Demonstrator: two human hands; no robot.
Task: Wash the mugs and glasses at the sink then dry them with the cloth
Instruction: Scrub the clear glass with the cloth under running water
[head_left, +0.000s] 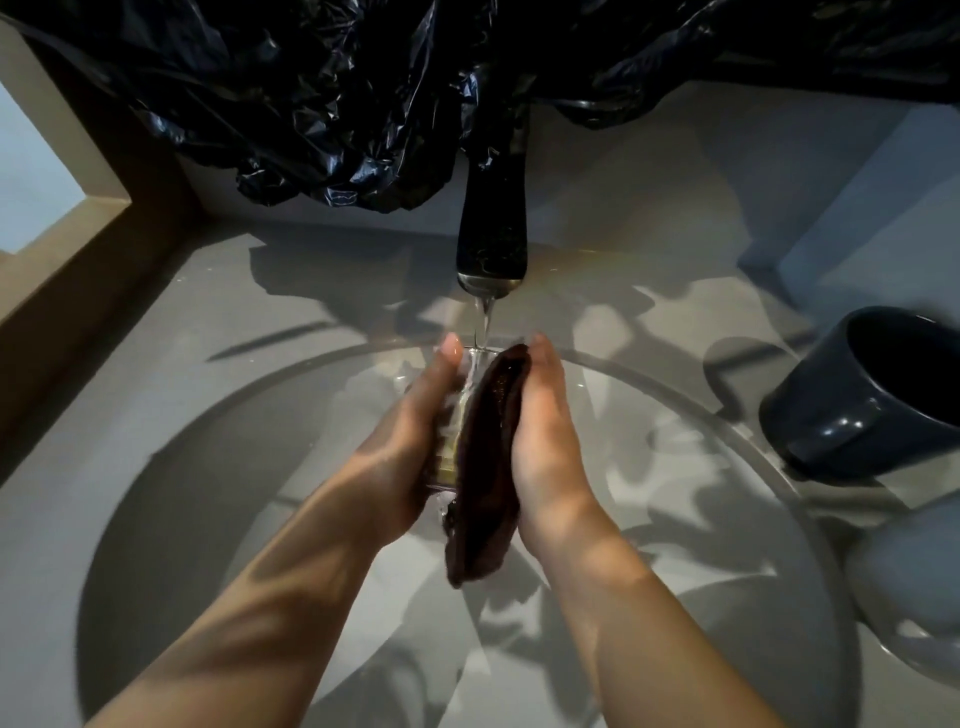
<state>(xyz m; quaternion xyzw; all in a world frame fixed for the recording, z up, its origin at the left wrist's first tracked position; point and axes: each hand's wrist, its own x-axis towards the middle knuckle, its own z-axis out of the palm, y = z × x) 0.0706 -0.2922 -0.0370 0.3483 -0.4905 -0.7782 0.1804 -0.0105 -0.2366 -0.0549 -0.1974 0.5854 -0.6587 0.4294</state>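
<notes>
Because the wet glass, mid-frame, is likely slippery and fragile, the left hand clasps its side while the flat right hand presses cloth against it.

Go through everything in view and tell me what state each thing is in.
Glass: gripped by left hand, under the stream.
Tap: running.
Cloth: pressed against the glass by right hand.
Dark mug: on the counter, untouched.
</notes>
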